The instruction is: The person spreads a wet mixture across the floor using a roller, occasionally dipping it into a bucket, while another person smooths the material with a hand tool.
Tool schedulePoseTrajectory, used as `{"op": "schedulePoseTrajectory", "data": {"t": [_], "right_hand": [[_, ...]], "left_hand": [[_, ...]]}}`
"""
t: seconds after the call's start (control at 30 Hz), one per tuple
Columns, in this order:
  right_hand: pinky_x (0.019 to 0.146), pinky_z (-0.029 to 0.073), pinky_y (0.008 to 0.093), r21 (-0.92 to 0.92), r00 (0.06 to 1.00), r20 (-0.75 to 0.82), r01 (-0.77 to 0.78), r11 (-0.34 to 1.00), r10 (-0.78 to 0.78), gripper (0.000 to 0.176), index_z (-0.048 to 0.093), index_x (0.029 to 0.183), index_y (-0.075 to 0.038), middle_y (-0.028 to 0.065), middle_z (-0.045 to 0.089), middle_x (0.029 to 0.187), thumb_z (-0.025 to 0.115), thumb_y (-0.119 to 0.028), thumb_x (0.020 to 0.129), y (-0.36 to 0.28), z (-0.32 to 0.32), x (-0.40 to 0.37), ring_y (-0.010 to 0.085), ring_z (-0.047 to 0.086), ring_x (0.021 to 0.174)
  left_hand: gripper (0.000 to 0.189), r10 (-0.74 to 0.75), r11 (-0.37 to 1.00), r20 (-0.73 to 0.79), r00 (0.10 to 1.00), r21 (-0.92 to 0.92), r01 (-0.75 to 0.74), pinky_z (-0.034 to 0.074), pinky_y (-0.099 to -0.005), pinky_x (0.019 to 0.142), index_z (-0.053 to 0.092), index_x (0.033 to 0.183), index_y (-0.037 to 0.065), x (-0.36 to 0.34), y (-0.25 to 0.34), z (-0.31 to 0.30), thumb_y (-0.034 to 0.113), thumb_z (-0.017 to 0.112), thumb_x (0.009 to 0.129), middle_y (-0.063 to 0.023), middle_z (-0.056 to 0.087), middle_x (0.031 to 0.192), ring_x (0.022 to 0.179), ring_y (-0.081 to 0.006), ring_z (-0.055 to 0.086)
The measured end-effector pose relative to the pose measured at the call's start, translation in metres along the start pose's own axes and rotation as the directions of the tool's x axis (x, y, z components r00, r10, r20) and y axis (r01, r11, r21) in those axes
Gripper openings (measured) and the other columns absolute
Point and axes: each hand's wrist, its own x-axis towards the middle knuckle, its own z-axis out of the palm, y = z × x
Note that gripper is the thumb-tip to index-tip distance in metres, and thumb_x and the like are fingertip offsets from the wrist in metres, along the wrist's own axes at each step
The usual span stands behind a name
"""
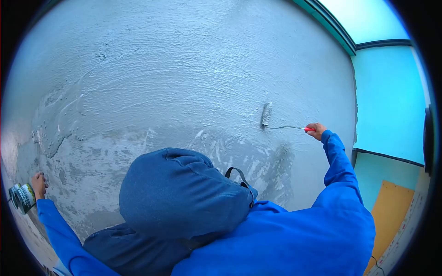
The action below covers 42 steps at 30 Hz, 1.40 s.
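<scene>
My right hand (316, 130) is raised to the right and grips the red handle of a small paint roller (266, 114). The roller's grey sleeve stands upright and presses against the rough wall (184, 64), joined to the handle by a thin wire arm. The wall's upper part is coated in wet, pale grey paint. Its lower band (115, 161) is patchy and darker. My left hand (39, 185) is low at the far left and holds a small labelled can (22, 198) close to the wall. My blue hood (184, 193) and blue sleeves fill the bottom of the view.
A turquoise wall (391, 101) with dark trim (389, 156) meets the grey wall at a corner on the right. An orange-brown board (391, 216) lies below it at the lower right. A thin dark cable (377, 264) runs near the board.
</scene>
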Motion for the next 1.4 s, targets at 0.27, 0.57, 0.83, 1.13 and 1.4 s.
{"op": "schedulePoseTrajectory", "data": {"t": [0.27,0.57,0.83,1.13,1.4], "right_hand": [[0.081,0.046,0.0426,0.074,0.931,-0.047,0.364,0.929,-0.361,0.030,0.061,0.110,-0.008,0.0175,0.065,0.099,0.059,-0.024,0.084,-0.153,0.005,0.093,0.0347,0.060,0.093],[0.079,0.047,0.0443,-0.013,0.742,-0.091,0.666,0.745,-0.665,0.030,0.061,0.110,-0.009,0.0180,0.065,0.097,0.055,-0.028,0.087,-0.500,0.020,0.173,0.0356,0.061,0.091],[0.078,0.048,0.0453,-0.053,0.752,-0.032,0.656,0.753,-0.658,0.027,0.063,0.106,-0.013,0.0164,0.066,0.096,0.054,-0.030,0.087,-0.567,0.017,0.168,0.0351,0.061,0.092],[0.079,0.048,0.0431,0.060,0.941,-0.049,0.338,0.939,-0.336,0.030,0.063,0.109,-0.014,0.0155,0.065,0.097,0.057,-0.031,0.085,-0.213,0.022,0.106,0.0346,0.061,0.092],[0.081,0.048,0.0410,0.041,1.000,-0.027,0.014,0.999,-0.013,0.028,0.062,0.109,-0.014,0.0145,0.065,0.101,0.059,-0.027,0.085,0.025,0.006,0.007,0.0303,0.061,0.095]], "left_hand": [[0.027,0.012,0.999,0.000,1.000,0.037,-0.012,0.033,-0.0270,0.035,0.063,0.104,0.008,-0.012,0.002,-0.005,0.026,0.051,0.087,-0.0024,0.056,0.069,0.044,-0.0136,0.053],[0.026,0.005,1.000,-0.070,0.998,-0.028,-0.007,0.035,-0.0286,0.037,0.066,0.097,0.007,-0.051,0.037,-0.004,0.021,0.050,0.081,-0.0029,0.059,0.068,0.048,-0.0152,0.057],[0.026,-0.057,0.998,-0.070,0.996,-0.033,0.055,0.034,-0.0282,0.037,0.066,0.097,0.007,-0.055,0.038,-0.006,0.019,0.050,0.081,-0.0025,0.059,0.068,0.046,-0.0145,0.056],[0.025,0.015,0.988,0.001,1.000,0.153,-0.015,0.034,-0.0287,0.033,0.064,0.096,0.009,0.038,-0.042,-0.011,0.031,0.054,0.087,-0.0038,0.056,0.067,0.040,-0.0149,0.049],[0.023,0.021,0.996,0.005,1.000,0.083,-0.021,0.022,-0.0297,0.035,0.061,0.102,0.010,0.017,0.002,-0.014,0.024,0.047,0.091,-0.0025,0.049,0.067,0.041,-0.0125,0.045]]}}
